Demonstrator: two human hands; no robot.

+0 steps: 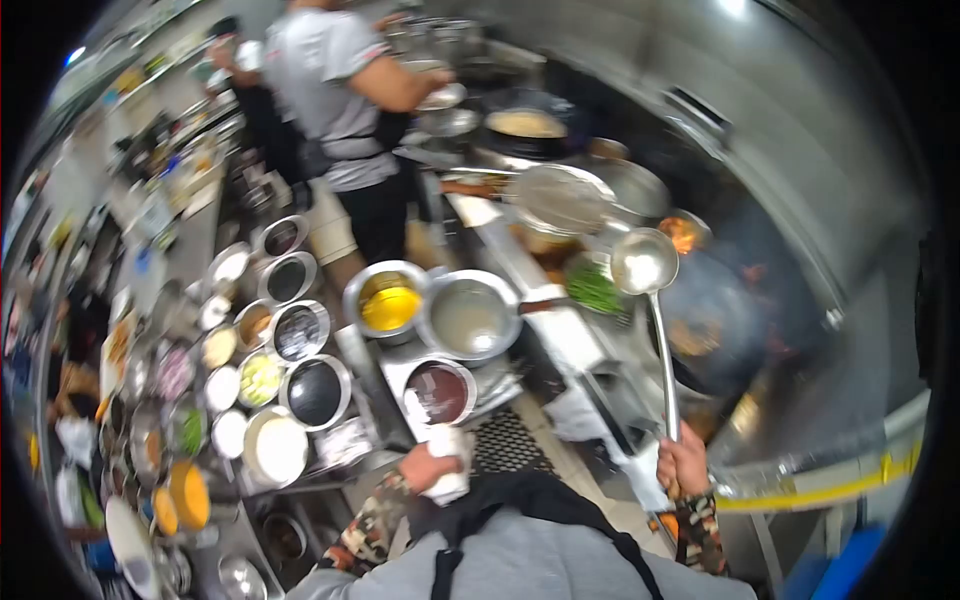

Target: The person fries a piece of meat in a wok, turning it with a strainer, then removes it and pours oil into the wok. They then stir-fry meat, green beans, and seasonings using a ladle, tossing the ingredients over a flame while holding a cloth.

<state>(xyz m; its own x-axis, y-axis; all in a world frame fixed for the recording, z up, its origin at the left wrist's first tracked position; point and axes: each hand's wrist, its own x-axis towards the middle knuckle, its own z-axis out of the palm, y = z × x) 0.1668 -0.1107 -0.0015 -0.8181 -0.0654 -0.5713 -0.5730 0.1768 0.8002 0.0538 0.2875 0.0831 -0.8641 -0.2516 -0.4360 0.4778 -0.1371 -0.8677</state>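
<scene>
My right hand (683, 462) is closed round the handle end of a long metal ladle (665, 365). The ladle's round bowl is raised in front of the wok (715, 310), which is blurred and has some brownish food low in it. My left hand (428, 468) grips a bunched white cloth (450, 462) close to my waist. Just beyond that cloth stands a pot of dark red liquid (440, 392). Green chopped vegetables (594, 287) lie in a bowl left of the ladle's bowl.
Pots of yellow liquid (390, 304) and cloudy liquid (468, 315) stand ahead. Many ingredient containers (316, 392) crowd the left counter. A large strainer (560, 198) rests beyond the greens. A co-worker in a grey shirt (325, 90) stands farther along the stoves. A yellow rail (830, 492) edges the right side.
</scene>
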